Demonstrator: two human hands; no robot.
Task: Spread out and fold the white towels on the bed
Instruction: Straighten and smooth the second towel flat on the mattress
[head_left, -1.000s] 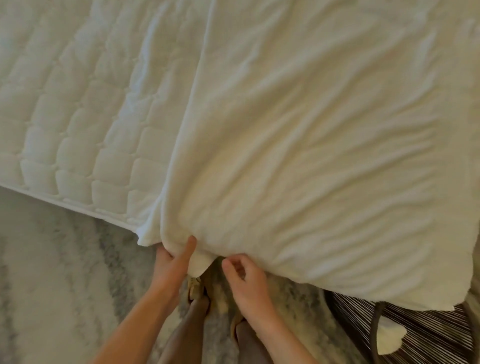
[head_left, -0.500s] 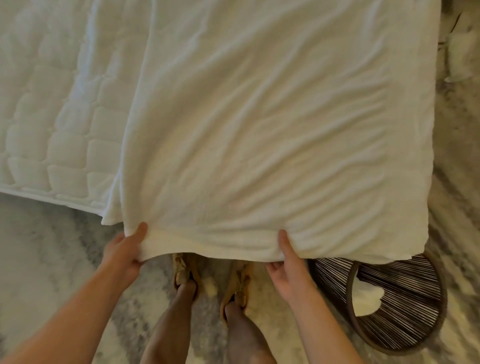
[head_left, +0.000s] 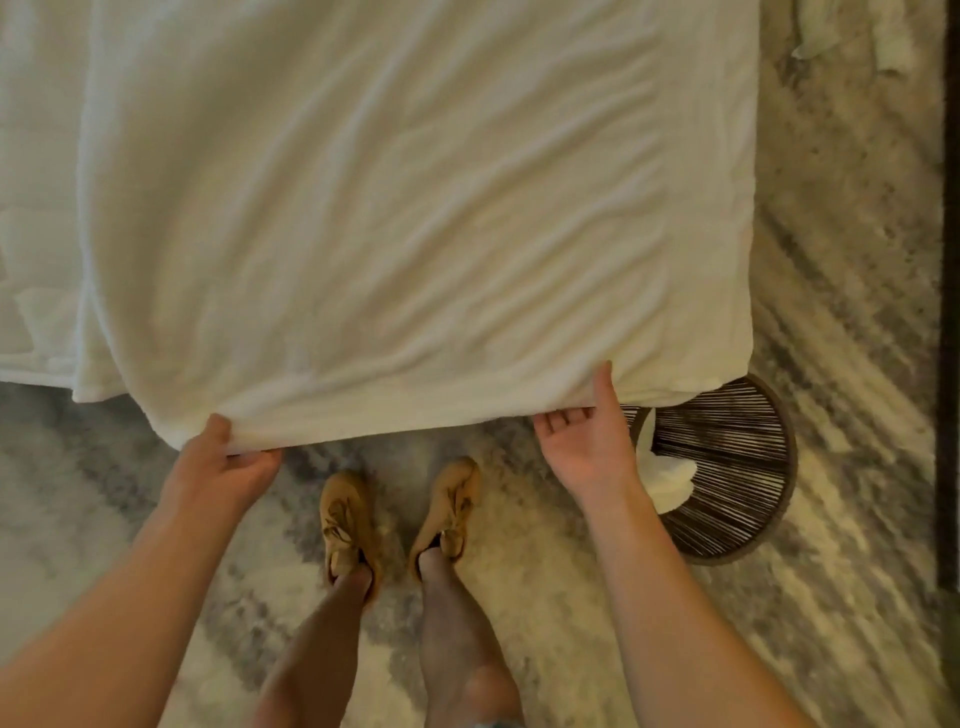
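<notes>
— Where is the white towel (head_left: 415, 208)?

— Spread across the right part of the bed (head_left: 36, 208), wrinkled in long shallow creases. It covers the mattress from the far edge of the view down to the near side, where its hem hangs just past the bed's edge. A strip of bare quilted mattress shows on the left.

— And the hands?

— Both are on that near hem, well apart. The left grip (head_left: 223, 462) is closed on the towel near its near-left corner, with the thumb on top of the cloth and the fingers curled underneath. The right grip (head_left: 587, 452) holds the hem close to the near-right corner. Its thumb lies up over the cloth, its palm faces up, and its fingertips are bent in just below the hem.

— Is the hem pulled tight?

— Between the two grips it runs in a nearly straight line. Left of the left grip, the corner droops a little lower.

— What else is around?

— A mottled grey and cream rug (head_left: 857, 312) covers the floor. The person stands on it in tan shoes (head_left: 345, 519), toes pointing at the bed, between the two arms. Just right of the right grip there is a round, dark, ribbed basket (head_left: 784, 467), partly tucked under the towel's near-right corner, with a white cloth (head_left: 670, 478) inside it.
</notes>
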